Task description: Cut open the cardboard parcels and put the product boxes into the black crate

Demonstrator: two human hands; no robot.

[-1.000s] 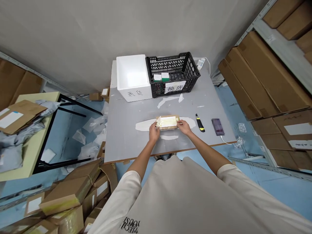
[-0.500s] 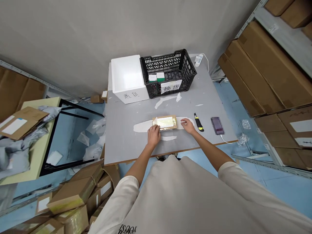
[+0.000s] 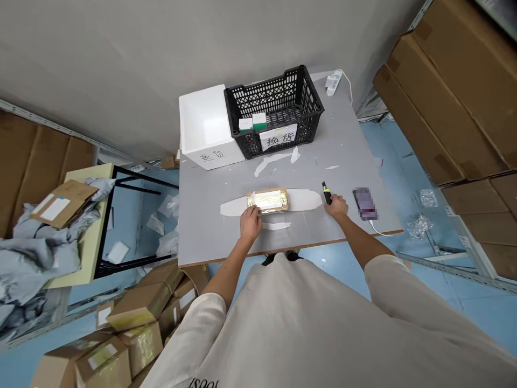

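Observation:
A small taped cardboard parcel point(image 3: 269, 200) lies in the middle of the grey table point(image 3: 210, 237), on a strip of white backing paper. My left hand point(image 3: 250, 222) rests at the parcel's left end, fingers curled against it. My right hand point(image 3: 336, 205) has closed over the black and yellow utility knife point(image 3: 326, 191), whose tip sticks out beyond my fingers. The knife lies flat on the table to the right of the parcel.
A white foam box point(image 3: 207, 125) and a black plastic crate point(image 3: 274, 110) holding small boxes stand at the table's far edge. A phone point(image 3: 365, 202) with a cable lies at the right. Cardboard boxes fill shelves at right and the floor at left point(image 3: 133, 312).
My right hand left the parcel's right end and moved right onto the utility knife. My left hand stayed at the parcel's left end. The view tilted slightly.

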